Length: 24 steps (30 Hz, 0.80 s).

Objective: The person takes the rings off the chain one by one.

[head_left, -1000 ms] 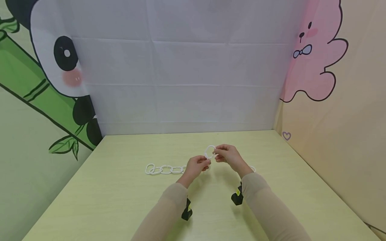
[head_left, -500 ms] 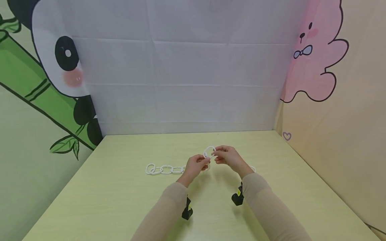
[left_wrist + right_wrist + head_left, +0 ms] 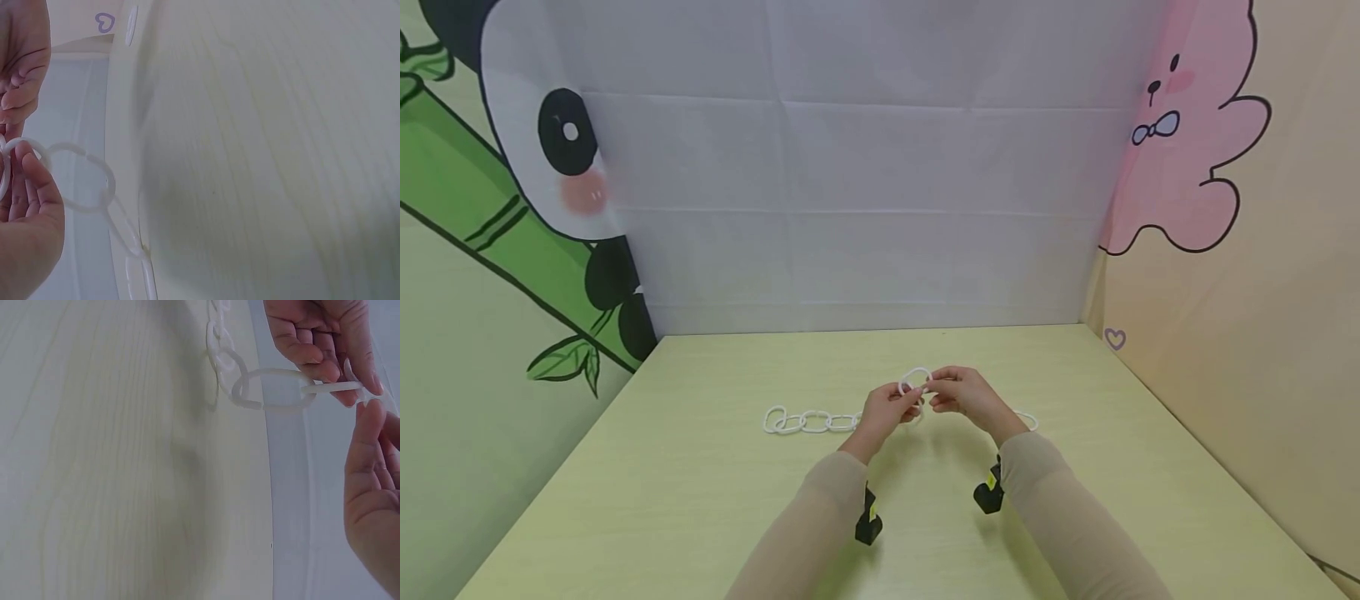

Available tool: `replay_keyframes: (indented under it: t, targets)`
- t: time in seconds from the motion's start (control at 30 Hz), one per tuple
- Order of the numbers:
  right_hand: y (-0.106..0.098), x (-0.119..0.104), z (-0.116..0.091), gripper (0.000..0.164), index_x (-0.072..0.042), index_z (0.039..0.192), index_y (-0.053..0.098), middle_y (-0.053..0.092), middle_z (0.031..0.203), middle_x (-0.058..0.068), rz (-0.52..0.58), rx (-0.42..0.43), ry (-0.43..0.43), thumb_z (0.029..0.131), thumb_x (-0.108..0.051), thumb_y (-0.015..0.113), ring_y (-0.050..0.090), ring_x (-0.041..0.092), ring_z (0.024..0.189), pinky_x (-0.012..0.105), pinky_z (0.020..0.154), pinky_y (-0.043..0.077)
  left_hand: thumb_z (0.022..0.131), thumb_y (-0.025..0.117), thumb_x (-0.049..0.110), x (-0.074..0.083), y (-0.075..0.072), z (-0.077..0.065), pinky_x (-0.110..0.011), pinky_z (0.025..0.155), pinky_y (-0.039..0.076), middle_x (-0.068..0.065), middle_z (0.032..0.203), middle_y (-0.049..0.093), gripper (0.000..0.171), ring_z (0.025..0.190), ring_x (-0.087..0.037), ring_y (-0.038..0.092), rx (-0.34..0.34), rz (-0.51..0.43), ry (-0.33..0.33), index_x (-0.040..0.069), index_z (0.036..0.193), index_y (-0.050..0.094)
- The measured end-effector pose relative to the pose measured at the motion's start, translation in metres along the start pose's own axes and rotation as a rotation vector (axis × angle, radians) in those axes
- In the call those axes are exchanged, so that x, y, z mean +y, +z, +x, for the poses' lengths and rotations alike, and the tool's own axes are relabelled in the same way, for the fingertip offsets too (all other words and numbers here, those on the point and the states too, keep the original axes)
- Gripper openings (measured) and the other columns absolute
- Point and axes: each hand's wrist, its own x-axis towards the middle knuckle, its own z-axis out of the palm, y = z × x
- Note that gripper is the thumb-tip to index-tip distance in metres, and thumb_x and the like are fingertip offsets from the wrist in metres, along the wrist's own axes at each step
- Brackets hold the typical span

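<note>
A white chain was laid L to R on the pale yellow table, its near-R part blocked from the head cam. by the L hand. Its R end was lifted off the tabletop: one hanging link, w/ a small split in its side, was hung from an end link, and this was pinched btwn L thumb & fingers, the rest loosely curled. A white ring was held up btwn both hands, pinched at its R side by the thumb & fingertips of the R hand, other fingers bent. Fingertips of both hands were almost together; whether ring & end link were hooked couldn't be told, as the join was covered by fingers. Another white link was seen on the table just past the R wrist, partly hidden. A black device was worn at the L wrist below a beige sleeve, w/ a matching one at the R; on each a yellow label was seen, too small to be read. Behind, a creased white sheet was hung btwn walls decorated w/ a panda, a pink bear & a purple heart outline.
</note>
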Motion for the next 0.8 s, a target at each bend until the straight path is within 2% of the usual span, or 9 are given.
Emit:
replay_keyframes:
  t: [0.23,0.6,0.8]
  targets:
    - [0.0012,0.0006,-0.0022,0.019,0.007,0.103,0.054,0.061,0.086,0.012,-0.009,-0.021,0.000,0.092,-0.007,0.057,0.058,0.013,0.062,0.024,0.063,0.052,0.091,0.061,0.018,-0.0001,0.0001,-0.0029,-0.023,0.062,0.052,-0.007,0.079,0.065,0.018,0.065,-0.010,0.061,-0.017,-0.007,-0.025,0.004,0.083,0.052]
    - [0.0012,0.0007,-0.0036,0.024,0.010,0.106,0.054,0.060,0.086,0.011,-0.039,-0.046,-0.002,0.092,-0.009,0.057,0.058,0.014,0.067,0.026,0.066,0.053,0.090,0.061,0.018,-0.0023,-0.0017,-0.0034,-0.024,0.064,0.052,-0.006,0.079,0.065,0.018,0.066,-0.010,0.061,-0.028,0.004,-0.023,0.000,0.087,0.058]
    - [0.0018,0.0028,-0.0030,0.021,0.009,0.104,0.054,0.059,0.083,0.008,-0.026,-0.049,-0.013,0.092,-0.008,0.057,0.058,0.014,0.067,0.026,0.065,0.053,0.090,0.062,0.018,-0.0031,-0.0018,-0.0038,-0.024,0.065,0.052,-0.005,0.078,0.065,0.019,0.065,-0.009,0.060,-0.032,0.010,-0.018,-0.001,0.090,0.061]
